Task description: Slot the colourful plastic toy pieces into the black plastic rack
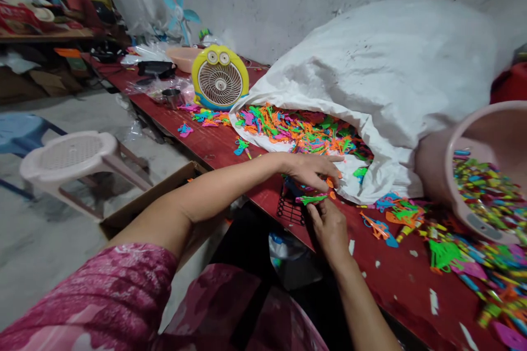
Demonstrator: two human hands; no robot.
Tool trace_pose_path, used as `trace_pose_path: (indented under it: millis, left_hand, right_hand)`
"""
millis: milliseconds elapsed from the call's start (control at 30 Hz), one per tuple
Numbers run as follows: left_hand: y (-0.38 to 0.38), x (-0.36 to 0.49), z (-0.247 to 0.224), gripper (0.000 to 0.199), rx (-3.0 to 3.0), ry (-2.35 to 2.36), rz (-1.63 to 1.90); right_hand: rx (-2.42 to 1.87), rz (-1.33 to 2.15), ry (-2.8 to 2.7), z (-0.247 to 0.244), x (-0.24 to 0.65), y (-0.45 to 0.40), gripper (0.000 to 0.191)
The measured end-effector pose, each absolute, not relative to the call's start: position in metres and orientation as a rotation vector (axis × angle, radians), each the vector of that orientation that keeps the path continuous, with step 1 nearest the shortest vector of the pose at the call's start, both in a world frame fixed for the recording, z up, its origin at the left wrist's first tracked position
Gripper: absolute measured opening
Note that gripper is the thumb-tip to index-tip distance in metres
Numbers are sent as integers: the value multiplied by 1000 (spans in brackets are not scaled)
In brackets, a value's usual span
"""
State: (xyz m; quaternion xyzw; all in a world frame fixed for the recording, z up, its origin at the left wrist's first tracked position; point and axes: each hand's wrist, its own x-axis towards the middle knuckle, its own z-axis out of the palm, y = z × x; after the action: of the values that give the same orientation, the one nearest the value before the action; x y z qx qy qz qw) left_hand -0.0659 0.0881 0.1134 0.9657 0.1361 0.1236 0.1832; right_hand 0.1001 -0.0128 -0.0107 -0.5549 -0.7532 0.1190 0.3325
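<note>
My left hand (310,170) reaches over the table at the mouth of a large white sack (395,66), its fingers spread and no held thing visible. Just below it, my right hand (332,227) pinches a small green and pink plastic toy piece (312,199) between thumb and fingers. Small orange pieces (331,189) show by the left fingertips. A black wire rack (289,213) stands at the table edge beside my hands, partly hidden by them. Heaped inside the sack's opening are many colourful flat plastic pieces (300,131).
On the red table (255,181), a yellow fan (220,78) stands left of the sack. A tilted pink tub (453,170) of small coloured tubes lies right, with loose pieces (447,255) before it. An open cardboard box (152,197) and white stool (74,153) are left. Another person sits far left.
</note>
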Motion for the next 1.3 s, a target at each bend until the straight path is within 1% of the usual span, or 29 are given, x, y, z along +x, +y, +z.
trace_pose_path:
  millis: [100, 133, 200, 267, 367, 533, 700, 867, 1000, 1167, 1300]
  left_hand:
    - [83, -66, 116, 21, 2694, 395, 326]
    - [82, -66, 115, 25, 2724, 406, 317]
    - [81, -66, 112, 39, 2816, 427, 300]
    - [81, -65, 108, 45, 2905, 428, 282]
    - [82, -64, 104, 40, 2990, 427, 252]
    - [79, -63, 105, 45, 3029, 447, 222]
    - [78, -62, 107, 40, 3010, 481, 189]
    - [77, -62, 110, 42, 2988, 494, 128]
    - [80, -63, 111, 36, 3031, 498, 104]
    - [89, -63, 105, 35, 3032, 422, 169]
    - [91, -62, 102, 36, 3043, 435, 178]
  right_hand:
    - [-1525, 267, -1981, -13, 96, -12, 30]
    - [-1549, 238, -1986, -14, 94, -13, 30]
    - [-1593, 179, -1998, -16, 90, -14, 31]
    - [-1629, 137, -2012, -17, 88, -15, 32]
    - [-1650, 88, -2022, -18, 87, -16, 34]
    - [-1777, 39, -2049, -16, 85, -15, 32]
    - [-2000, 158, -2038, -7, 77, -15, 31]
    - [-2032, 287, -2013, -1, 69, -13, 33]
    - [-1959, 354, -2018, -1, 75, -9, 30]
    - [-1614, 653, -1826, -16, 110, -8, 26]
    - [-1491, 683, -1718, -25, 118, -10, 26]
